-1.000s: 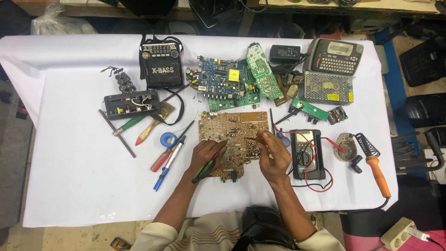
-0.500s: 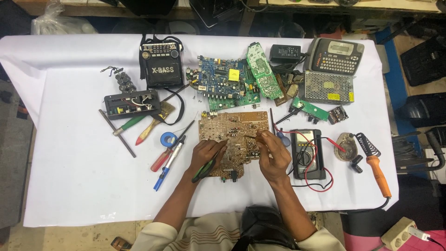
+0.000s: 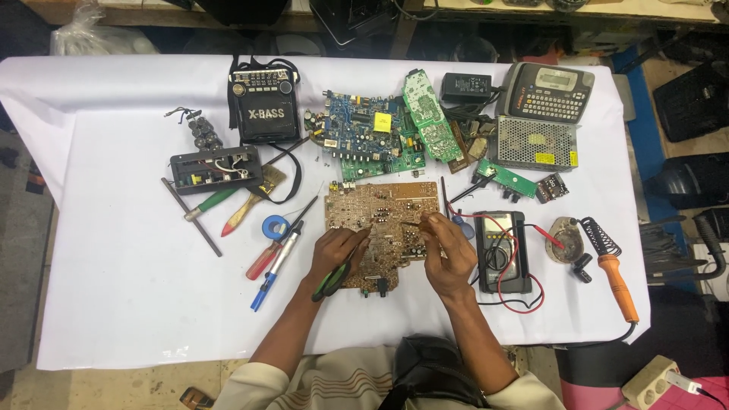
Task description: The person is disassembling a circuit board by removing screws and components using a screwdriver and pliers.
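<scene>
The left hand is closed around green-handled pliers, the handles jutting back toward the near edge of the table while the tips press onto the brown rectangular circuit board. The right hand pinches a thin probe between thumb and fingers, its tip touching the same board, which lies flat near the middle of the white cloth-covered table (slightly toward the near edge). Just right of that hand sits a black multimeter with red and black leads. Left of the board lie a red-handled screwdriver and a blue roll of tape. Toward the right edge rests an orange-handled soldering iron.
</scene>
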